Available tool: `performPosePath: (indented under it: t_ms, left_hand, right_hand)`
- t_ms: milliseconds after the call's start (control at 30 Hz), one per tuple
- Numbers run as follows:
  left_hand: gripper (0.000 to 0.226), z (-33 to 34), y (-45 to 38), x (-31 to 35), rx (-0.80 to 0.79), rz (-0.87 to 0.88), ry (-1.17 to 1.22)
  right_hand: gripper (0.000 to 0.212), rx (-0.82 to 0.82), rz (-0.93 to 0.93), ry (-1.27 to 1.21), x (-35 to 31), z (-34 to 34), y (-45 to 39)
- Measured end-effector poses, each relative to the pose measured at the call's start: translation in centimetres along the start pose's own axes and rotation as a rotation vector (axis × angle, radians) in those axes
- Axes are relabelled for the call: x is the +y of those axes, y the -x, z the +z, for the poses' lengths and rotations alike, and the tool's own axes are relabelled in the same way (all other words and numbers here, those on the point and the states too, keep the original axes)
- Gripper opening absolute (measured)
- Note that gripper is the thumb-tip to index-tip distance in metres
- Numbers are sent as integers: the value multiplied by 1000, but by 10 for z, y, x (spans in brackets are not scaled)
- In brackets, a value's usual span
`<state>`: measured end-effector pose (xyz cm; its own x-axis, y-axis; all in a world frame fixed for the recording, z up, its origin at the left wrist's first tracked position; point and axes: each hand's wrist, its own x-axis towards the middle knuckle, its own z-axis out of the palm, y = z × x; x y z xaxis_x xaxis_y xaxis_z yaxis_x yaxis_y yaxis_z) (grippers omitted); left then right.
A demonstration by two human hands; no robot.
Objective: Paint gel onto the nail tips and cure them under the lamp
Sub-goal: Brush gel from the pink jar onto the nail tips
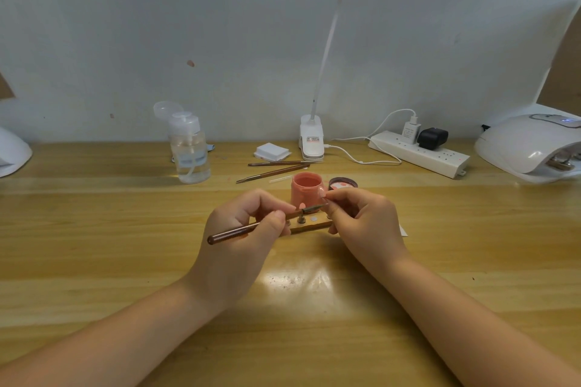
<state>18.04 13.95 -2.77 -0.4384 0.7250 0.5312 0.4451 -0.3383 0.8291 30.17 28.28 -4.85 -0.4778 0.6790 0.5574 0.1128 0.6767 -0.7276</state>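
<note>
Wooden desk (pixel 94 261) carried both forearms mid-desk. The left hand (pixel 242 242) gripped a brown brush (pixel 251 228), its bristles meeting a nail tip (pixel 323 195) pinched by the right hand (pixel 361 223). Just behind stood the pink gel pot (pixel 306 192). The curing lamp (pixel 528 148) sat at the far right edge.

Hands: two, left hand (pixel 243 229) and right hand (pixel 361 220)
Brushes: three; one held brush (pixel 248 229), two spare brushes (pixel 276 168) toward the table's (pixel 125 261) far edge
Gel pots: one pink gel pot (pixel 306 190)
Lids: one lid (pixel 342 183)
Curing lamps: one curing lamp (pixel 528 148) at the right edge
Desk lamps: one desk lamp (pixel 311 138)
Pump bottles: one pump bottle (pixel 190 151)
Power strips: one power strip (pixel 418 154)
Pad stacks: one stack of white pads (pixel 272 151)
</note>
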Motion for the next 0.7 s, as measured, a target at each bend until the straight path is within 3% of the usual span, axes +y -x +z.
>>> performPosePath:
  t_ms: [133, 300, 700]
  left_hand:
    - [16, -1, -2, 2, 37, -16, 35]
    - [23, -2, -10, 0, 107, -187, 112]
    - [19, -3, -9, 0, 100, -79, 40]
  right_hand:
    - [11, 6, -5, -5, -1, 0, 0]
    - [12, -31, 2, -24, -2, -1, 1]
    - [10, -2, -1, -10, 0, -1, 0]
